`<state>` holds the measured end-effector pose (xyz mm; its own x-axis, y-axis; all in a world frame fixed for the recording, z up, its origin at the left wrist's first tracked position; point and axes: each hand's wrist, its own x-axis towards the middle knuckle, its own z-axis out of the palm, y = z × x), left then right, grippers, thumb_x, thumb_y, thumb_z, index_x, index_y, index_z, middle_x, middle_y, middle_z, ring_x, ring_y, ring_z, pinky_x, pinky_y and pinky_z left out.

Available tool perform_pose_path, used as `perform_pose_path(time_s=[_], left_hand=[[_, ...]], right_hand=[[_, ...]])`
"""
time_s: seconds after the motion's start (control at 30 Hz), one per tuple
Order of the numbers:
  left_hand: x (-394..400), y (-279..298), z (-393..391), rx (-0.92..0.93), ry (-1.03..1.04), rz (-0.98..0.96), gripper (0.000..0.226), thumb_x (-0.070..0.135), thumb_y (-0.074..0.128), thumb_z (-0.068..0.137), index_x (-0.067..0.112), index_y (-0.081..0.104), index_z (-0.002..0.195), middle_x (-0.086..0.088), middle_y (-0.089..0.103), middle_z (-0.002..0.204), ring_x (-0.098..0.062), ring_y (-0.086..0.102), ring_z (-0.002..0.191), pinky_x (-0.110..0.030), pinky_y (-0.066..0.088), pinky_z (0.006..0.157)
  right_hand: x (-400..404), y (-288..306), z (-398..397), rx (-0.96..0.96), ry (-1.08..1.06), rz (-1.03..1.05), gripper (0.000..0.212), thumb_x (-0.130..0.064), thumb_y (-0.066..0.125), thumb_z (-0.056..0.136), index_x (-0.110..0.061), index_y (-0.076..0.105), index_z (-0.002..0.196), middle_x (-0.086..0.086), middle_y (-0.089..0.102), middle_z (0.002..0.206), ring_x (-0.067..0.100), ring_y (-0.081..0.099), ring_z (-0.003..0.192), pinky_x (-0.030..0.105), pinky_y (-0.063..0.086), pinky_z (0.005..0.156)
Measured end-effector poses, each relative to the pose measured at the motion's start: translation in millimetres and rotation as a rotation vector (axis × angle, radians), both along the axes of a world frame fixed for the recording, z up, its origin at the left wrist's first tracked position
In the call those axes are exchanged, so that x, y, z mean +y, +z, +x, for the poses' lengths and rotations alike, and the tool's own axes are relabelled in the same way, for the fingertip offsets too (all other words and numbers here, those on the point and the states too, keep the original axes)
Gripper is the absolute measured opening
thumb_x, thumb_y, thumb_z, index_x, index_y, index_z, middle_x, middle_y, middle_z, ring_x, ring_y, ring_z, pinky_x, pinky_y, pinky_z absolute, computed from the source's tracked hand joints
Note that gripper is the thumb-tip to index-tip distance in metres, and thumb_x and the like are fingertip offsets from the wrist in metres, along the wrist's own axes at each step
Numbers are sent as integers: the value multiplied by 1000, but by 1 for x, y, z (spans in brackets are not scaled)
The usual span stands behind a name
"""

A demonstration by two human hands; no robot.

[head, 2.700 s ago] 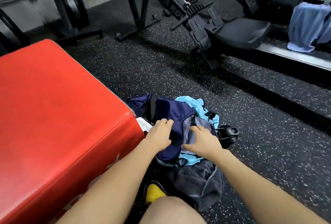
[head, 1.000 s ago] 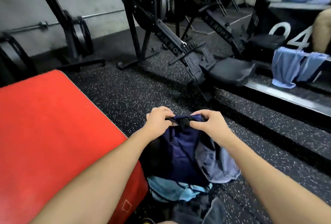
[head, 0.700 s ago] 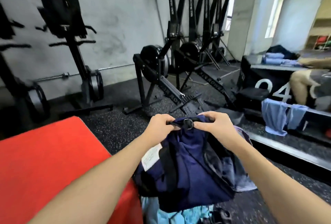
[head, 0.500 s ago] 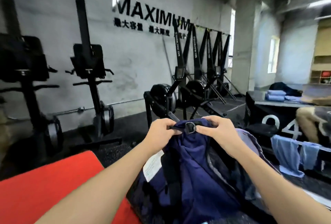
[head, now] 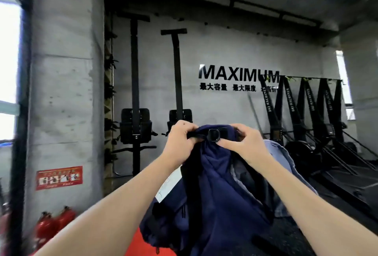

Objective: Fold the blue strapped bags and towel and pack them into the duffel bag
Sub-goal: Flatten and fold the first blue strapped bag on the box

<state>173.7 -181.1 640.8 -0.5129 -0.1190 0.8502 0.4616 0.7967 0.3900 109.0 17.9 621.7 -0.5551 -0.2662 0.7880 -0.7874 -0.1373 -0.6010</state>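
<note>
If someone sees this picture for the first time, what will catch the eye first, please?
First, the two hands in the centre: the left hand and right hand grip the top edge of a navy blue bag, which hangs down between the forearms, with a black ring between the hands. Behind, the big black word MAXIMUM stands on the grey wall, and red fire extinguishers sit at lower left.

Navy strapped bag (head: 212, 194) hanging limp, held up by its black top strap (head: 196, 134), white label showing
</note>
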Motion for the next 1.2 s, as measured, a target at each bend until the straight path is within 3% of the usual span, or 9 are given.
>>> perform_pose_path(time_s=[0.23, 0.33, 0.5, 0.63, 0.73, 0.83, 0.97, 1.07, 1.2], left_hand=[[-134, -16, 86, -39, 268, -13, 24, 8, 80, 81, 27, 70, 90, 8, 53, 96, -15, 56, 98, -7, 36, 83], [-188, -33, 115, -100, 367, -20, 21, 10, 79, 81, 25, 72, 94, 7, 53, 99, -14, 56, 100, -19, 41, 90], [-265, -82, 145, -212, 491, -5, 16, 14, 80, 81, 23, 74, 93, 8, 55, 96, -13, 55, 96, -24, 39, 88], [-313, -147, 139, -369, 565, -32, 14, 24, 78, 82, 30, 75, 93, 16, 53, 93, -15, 53, 98, -45, 42, 98], [-335, -215, 121, -478, 596, -74, 16, 25, 73, 86, 31, 74, 100, 15, 51, 98, -15, 53, 106, -44, 37, 100], [-336, -282, 103, -561, 549, 5, 12, 31, 73, 85, 35, 73, 96, 15, 54, 99, -15, 53, 107, -43, 37, 97], [-321, -353, 86, -748, 479, 53, 29, 42, 72, 85, 37, 67, 113, 11, 61, 119, -15, 50, 119, -45, 34, 102], [-318, -392, 86, -793, 440, 114, 38, 42, 73, 87, 36, 64, 123, 12, 62, 127, -14, 51, 124, -42, 34, 109], [-330, -416, 100, -728, 427, 312, 40, 34, 78, 84, 36, 66, 122, 16, 64, 123, -6, 54, 120, -34, 46, 103]], right_hand=[[-150, -17, 47, -19, 162, 56, 36, -19, 90, 72, -24, 72, 102, -6, 77, 94, 12, 72, 90, 31, 59, 81], [-214, -38, 63, -54, 246, 86, 37, -16, 89, 73, -22, 72, 106, -5, 77, 96, 11, 72, 90, 29, 58, 81], [-305, -99, 77, -145, 339, 152, 35, -21, 87, 76, -22, 70, 106, -7, 76, 98, 11, 71, 92, 27, 56, 80], [-350, -163, 68, -215, 314, 301, 36, -28, 88, 75, -29, 69, 105, -13, 75, 98, 6, 70, 94, 33, 57, 89], [-364, -218, 62, -269, 217, 470, 37, -35, 84, 75, -40, 61, 103, -20, 71, 97, 1, 66, 95, 24, 52, 84], [-369, -273, 56, -287, 124, 520, 44, -17, 78, 80, -40, 55, 110, -19, 63, 108, 2, 60, 102, 9, 40, 78], [-360, -342, 47, -405, -47, 616, 71, -15, 70, 84, -17, 41, 149, 5, 45, 148, 22, 41, 137, 28, 31, 109], [-344, -385, 42, -407, -117, 608, 65, -18, 70, 85, -16, 46, 145, 6, 43, 151, 23, 39, 139, 34, 29, 113], [-336, -421, 44, -134, -254, 503, 48, -25, 65, 84, -16, 60, 131, 4, 52, 143, 26, 40, 139, 53, 30, 116]])
